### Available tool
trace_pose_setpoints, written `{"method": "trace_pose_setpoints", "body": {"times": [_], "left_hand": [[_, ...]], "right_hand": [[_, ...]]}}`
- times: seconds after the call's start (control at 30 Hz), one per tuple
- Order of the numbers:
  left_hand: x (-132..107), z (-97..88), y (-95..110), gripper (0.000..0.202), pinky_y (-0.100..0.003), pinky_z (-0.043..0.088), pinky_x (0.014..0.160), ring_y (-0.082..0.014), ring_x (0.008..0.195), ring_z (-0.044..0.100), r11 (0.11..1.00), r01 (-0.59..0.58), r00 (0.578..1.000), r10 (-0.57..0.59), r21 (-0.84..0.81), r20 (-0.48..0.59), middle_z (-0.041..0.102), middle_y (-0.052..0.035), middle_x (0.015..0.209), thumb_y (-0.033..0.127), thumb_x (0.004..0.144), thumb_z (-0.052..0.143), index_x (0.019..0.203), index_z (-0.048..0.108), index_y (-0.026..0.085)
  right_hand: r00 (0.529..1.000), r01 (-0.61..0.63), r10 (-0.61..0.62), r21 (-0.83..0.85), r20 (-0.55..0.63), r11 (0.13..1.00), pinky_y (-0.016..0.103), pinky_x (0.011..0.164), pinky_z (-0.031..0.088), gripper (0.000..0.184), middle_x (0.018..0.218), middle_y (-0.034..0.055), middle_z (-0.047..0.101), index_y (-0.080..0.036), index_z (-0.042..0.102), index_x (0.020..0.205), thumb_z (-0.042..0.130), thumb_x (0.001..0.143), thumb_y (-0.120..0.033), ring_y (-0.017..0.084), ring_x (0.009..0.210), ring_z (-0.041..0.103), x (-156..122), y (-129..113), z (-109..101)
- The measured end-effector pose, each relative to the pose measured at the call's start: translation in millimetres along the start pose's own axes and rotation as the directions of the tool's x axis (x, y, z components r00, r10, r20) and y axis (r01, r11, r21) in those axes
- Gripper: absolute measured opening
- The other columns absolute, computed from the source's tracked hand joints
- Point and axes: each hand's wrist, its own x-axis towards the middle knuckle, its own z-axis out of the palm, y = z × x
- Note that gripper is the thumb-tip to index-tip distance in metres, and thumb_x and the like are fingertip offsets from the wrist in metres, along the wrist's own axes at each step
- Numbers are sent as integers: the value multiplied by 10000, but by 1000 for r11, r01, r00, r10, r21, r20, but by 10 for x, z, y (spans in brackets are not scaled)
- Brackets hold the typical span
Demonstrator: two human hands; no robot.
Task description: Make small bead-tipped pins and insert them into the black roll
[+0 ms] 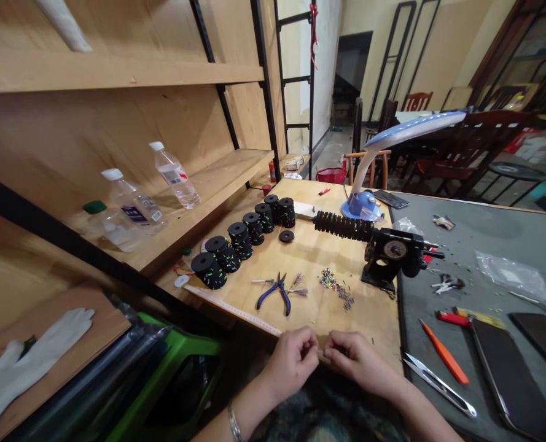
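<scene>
My left hand (292, 361) and my right hand (354, 360) meet at the near edge of the wooden table (309, 258). Both are curled into pinches, fingertips almost touching, around something too small to make out. Just beyond them lie blue-handled pliers (275, 293), a little bundle of thin wires (296, 286) and a scatter of small coloured beads (335, 286). A measuring strip (233, 310) runs along the table's left edge towards my left hand.
Several black spools (241, 241) line the table's left side. A black winder with a ribbed roller (376, 245) and a blue desk lamp (369, 199) stand further back. On the grey mat (484, 245) lie thread snips (438, 383), an orange cutter (444, 359), a lighter, phones. Water bottles (134, 205) sit on the left shelf.
</scene>
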Motion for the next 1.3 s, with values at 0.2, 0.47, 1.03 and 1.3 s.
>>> {"method": "trace_pose_setpoints", "body": {"times": [0.2,0.47,1.03,1.3], "left_hand": [[13,-85,-31,125,-206,322,540,-106,563,404,981,97,994,-105,-165,-39,423,53,581,187,798,501,675,506,169],[1,-120,-34,150,-213,311,542,-107,562,397,981,107,991,-118,-162,-59,414,57,591,227,827,496,687,493,173],[15,-193,46,184,-216,344,580,-118,599,414,973,103,988,-123,-207,-88,428,41,618,294,825,511,684,482,179],[11,-182,-5,166,-209,348,580,-114,597,419,967,103,987,-128,-232,-94,436,46,623,269,832,510,697,487,176]], "right_hand": [[1000,9,-11,62,28,998,188,528,321,113,610,-60,479,-187,536,713,462,748,-109,101,575,423,31,34,-43],[999,-48,47,-57,-8,997,187,538,329,143,618,-50,564,-193,563,735,481,692,-85,109,582,492,55,-36,-21],[993,-78,67,-114,-92,990,219,543,326,83,611,-44,531,-218,474,715,445,779,-173,128,575,480,65,-46,-11],[987,-23,12,-62,-160,998,221,551,322,105,614,-51,480,-225,431,736,407,787,-137,130,581,471,59,42,44]]}}
